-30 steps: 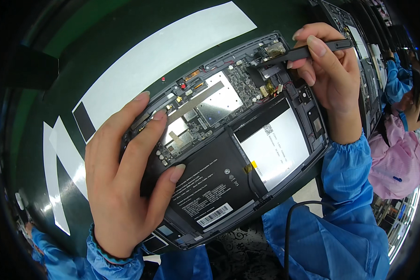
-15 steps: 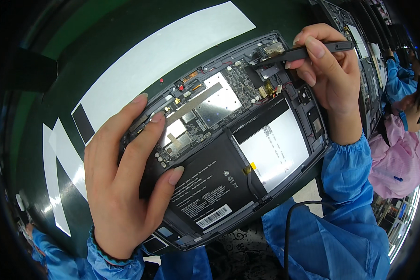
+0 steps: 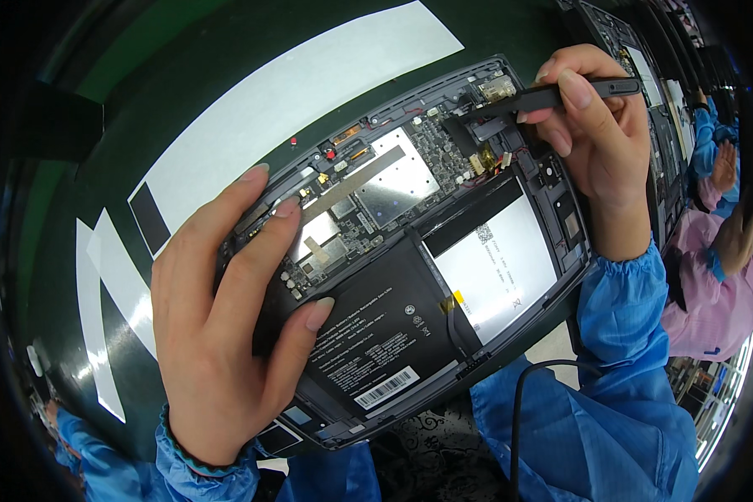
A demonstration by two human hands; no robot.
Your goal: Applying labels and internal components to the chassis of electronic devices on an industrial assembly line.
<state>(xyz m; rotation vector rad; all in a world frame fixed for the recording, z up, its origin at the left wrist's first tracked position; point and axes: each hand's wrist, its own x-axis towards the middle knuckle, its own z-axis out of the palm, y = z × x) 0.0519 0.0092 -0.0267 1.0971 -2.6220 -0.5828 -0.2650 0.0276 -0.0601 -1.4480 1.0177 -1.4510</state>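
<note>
An opened tablet or laptop base (image 3: 560, 188) lies tilted in front of me, its inside facing up. It shows a circuit board (image 3: 443, 144) with shiny metal shields, a black battery (image 3: 372, 335) and a silver battery section (image 3: 495, 259). My left hand (image 3: 217, 335) grips the device's left end, fingers spread towards the far edge and thumb over the black battery. Pinched in my right hand (image 3: 607, 142) are black tweezers (image 3: 523, 102). Their tips reach the board's far right corner, beside a dark flap; whether they grasp anything there cannot be made out.
A long white sheet (image 3: 301, 96) lies beyond the device on the dark green table, with white strips (image 3: 100, 335) at left. Small red bits (image 3: 294, 141) lie nearby. More opened devices (image 3: 644, 67) and a person in pink (image 3: 699, 293) are at right. A black cable (image 3: 517, 418) hangs near my right sleeve.
The device and both hands have shifted very slightly to the right; the tweezers stay at the same corner. At far right, another person's hands have moved.
</note>
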